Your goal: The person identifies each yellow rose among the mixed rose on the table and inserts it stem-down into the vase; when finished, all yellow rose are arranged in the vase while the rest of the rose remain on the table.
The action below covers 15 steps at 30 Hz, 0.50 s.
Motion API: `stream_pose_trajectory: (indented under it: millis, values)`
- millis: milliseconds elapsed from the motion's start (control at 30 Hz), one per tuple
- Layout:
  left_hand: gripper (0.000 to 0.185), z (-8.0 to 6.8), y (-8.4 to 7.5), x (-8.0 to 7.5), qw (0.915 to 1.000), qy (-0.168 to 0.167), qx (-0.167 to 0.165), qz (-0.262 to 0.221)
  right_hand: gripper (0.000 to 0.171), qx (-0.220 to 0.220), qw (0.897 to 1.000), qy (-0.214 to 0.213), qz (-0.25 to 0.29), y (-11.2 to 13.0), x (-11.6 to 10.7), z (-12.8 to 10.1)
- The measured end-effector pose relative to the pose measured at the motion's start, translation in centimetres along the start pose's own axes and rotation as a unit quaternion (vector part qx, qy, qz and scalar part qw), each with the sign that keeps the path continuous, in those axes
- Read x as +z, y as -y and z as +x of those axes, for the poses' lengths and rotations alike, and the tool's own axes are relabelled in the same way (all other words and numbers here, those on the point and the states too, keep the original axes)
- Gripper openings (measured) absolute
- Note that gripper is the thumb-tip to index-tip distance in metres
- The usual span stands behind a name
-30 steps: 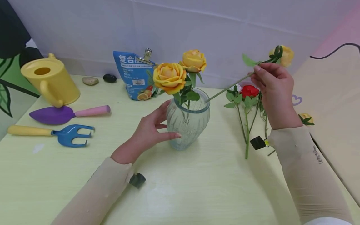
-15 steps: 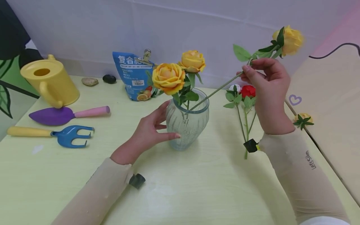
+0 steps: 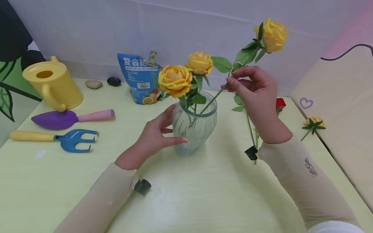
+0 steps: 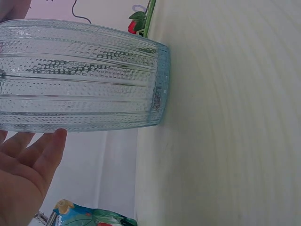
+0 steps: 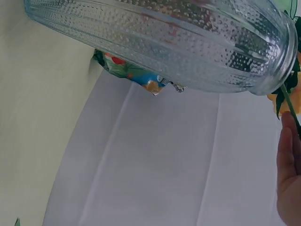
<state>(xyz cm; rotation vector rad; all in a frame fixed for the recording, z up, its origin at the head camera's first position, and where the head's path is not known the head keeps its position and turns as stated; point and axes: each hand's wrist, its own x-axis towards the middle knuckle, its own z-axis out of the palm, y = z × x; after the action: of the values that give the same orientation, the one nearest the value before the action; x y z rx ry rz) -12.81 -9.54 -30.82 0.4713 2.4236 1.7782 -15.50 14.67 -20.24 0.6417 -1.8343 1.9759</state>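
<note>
A clear ribbed glass vase (image 3: 193, 132) stands upright on the table, holding two yellow roses (image 3: 175, 81). My left hand (image 3: 154, 139) grips its left side, thumb in front and fingers behind; the left wrist view shows the vase's dimpled wall (image 4: 84, 75) beside the fingers (image 4: 49, 157). Between thumb and fingers, my right hand (image 3: 256, 97) pinches the stem of a third yellow rose (image 3: 271, 35). That rose leans right, its bloom high and its stem's lower end inside the vase mouth. In the right wrist view, the right hand (image 5: 289, 174) is partly cut off.
Behind my right hand lie more stems, with a red rose (image 3: 280, 103); a yellow rose (image 3: 314, 124) lies at the right edge. A blue bag (image 3: 140, 79) stands behind the vase. Leftward are a watering can (image 3: 55, 85), stones (image 3: 113, 81), a trowel (image 3: 55, 119) and a hand fork (image 3: 74, 139).
My right hand has moved left toward the vase. The held rose's stem has gone from the rim into the mouth, and its bloom has risen. My left hand stays put.
</note>
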Motion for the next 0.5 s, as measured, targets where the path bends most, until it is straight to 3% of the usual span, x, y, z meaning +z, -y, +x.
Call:
stream_pose_trajectory:
  millis: [300,500]
  values:
    - [0.093,0.1,-0.1,0.0,1.0000,0.002,-0.006,0.002,0.010,0.000,0.997,0.049,-0.067,-1.1,0.9,-0.9]
    - [0.093,0.0,-0.1,0.0,1.0000,0.001,-0.002,0.000,0.006,0.007,0.984,0.089,-0.153,-1.6,1.3,-1.2]
